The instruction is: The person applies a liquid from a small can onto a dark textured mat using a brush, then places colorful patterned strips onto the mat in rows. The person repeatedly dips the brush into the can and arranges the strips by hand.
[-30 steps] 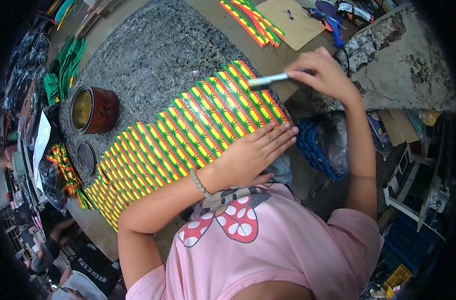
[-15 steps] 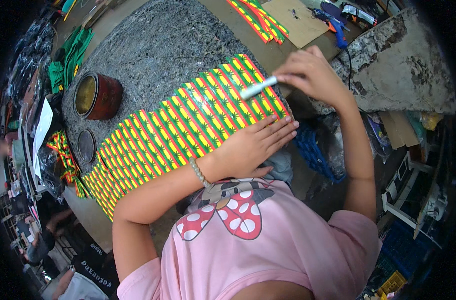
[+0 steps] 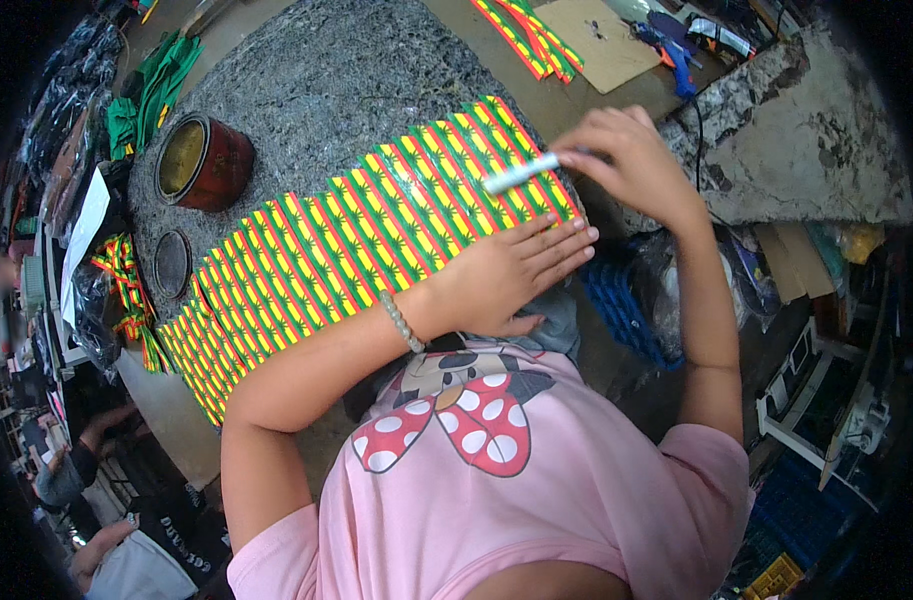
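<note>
A long row of overlapping green, yellow and red striped strips (image 3: 356, 240) lies across a dark speckled stone slab (image 3: 316, 90). My left hand (image 3: 506, 275) rests flat on the row's near right end, fingers together and stretched out. My right hand (image 3: 626, 160) holds a thin white stick-like tool (image 3: 521, 175), its tip over the strips at the right end. A bead bracelet (image 3: 401, 320) circles my left wrist.
A red tin (image 3: 206, 160) with yellowish contents stands on the slab at the left, its lid (image 3: 171, 265) beside it. More striped strips (image 3: 526, 35), brown cardboard (image 3: 586, 35) and a blue glue gun (image 3: 676, 55) lie at the back. A rough stone block (image 3: 806, 140) is at the right. Other people sit at the lower left.
My right hand has shifted the white tool slightly over the right end of the strips. The left hand stays pressed flat on the row.
</note>
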A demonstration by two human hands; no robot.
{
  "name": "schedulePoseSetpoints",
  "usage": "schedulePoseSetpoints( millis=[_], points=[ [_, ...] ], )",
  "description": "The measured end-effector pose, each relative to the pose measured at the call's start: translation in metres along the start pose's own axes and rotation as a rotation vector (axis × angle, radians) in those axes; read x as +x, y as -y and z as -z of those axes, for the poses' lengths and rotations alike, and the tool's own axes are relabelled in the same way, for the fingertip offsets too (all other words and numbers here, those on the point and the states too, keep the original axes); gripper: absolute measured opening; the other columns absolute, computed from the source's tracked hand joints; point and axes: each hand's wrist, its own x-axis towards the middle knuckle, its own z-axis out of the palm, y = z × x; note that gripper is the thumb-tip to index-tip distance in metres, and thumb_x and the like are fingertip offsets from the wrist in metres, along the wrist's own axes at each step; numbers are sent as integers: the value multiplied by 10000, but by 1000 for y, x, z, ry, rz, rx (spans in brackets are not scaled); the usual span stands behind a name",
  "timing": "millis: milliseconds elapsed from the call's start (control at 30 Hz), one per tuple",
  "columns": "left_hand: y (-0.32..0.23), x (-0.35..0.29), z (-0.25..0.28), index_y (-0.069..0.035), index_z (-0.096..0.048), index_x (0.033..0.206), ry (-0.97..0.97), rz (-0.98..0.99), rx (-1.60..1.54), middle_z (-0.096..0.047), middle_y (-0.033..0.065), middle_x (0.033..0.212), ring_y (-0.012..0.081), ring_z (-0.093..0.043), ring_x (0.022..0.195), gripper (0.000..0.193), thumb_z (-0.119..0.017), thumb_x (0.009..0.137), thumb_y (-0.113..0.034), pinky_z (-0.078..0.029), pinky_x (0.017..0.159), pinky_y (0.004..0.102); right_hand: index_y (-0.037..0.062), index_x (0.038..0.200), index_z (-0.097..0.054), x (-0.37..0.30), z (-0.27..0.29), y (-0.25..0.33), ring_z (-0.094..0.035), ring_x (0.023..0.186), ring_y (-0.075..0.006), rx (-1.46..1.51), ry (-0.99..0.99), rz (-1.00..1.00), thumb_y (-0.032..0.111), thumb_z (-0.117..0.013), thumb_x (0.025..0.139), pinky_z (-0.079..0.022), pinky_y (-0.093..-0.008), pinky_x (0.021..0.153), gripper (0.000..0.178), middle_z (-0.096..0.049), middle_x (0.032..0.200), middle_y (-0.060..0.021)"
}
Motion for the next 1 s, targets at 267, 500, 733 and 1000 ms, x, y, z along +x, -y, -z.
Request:
schedulePoseSetpoints(
  millis=[267, 500, 733, 1000],
  points=[
    [-3, 4, 11, 11, -281, 1447, 12, -11, -97, -239, 177, 1532, 296, -231, 1426, 812, -602, 803, -364, -168, 1178, 422, 39, 1092, -630, 41, -34, -3, -474, 590, -86, 1154, -635, -259, 456, -438, 988, -344, -218, 490, 471, -543, 774, -11],
    [-4, 0, 30, -7, -473, 1341, -278, 102, -380, -425, 197, 1417, 331, -348, 1363, 531, -590, 872, -228, -248, 1132, 444, 17, 1098, -589, -87, -8, 49, -295, 451, 7, 1698, -594, -490, 352, -485, 991, -209, -164, 376, 366, -537, 772, -24],
    [-32, -39, 54, -26, -670, 1021, -611, 554, -221, -668, 94, 979, 232, -623, 859, 220, -669, 802, -28, -486, 770, 339, -17, 1050, -597, -102, -68, 84, -327, 439, 24, 1514, -447, -1042, 209, -589, 952, -224, -154, 373, 247, -595, 797, -47],
    [-36, 0, 4, -62, -660, 952, -510, 432, 47, -588, 72, 894, 243, -554, 804, 271, -762, 713, -141, -453, 682, 365, -7, 943, -636, -89, -77, 76, -421, 516, -1, 1292, -489, -876, 170, -685, 882, -277, -179, 449, 194, -610, 755, -16]
  ],
)
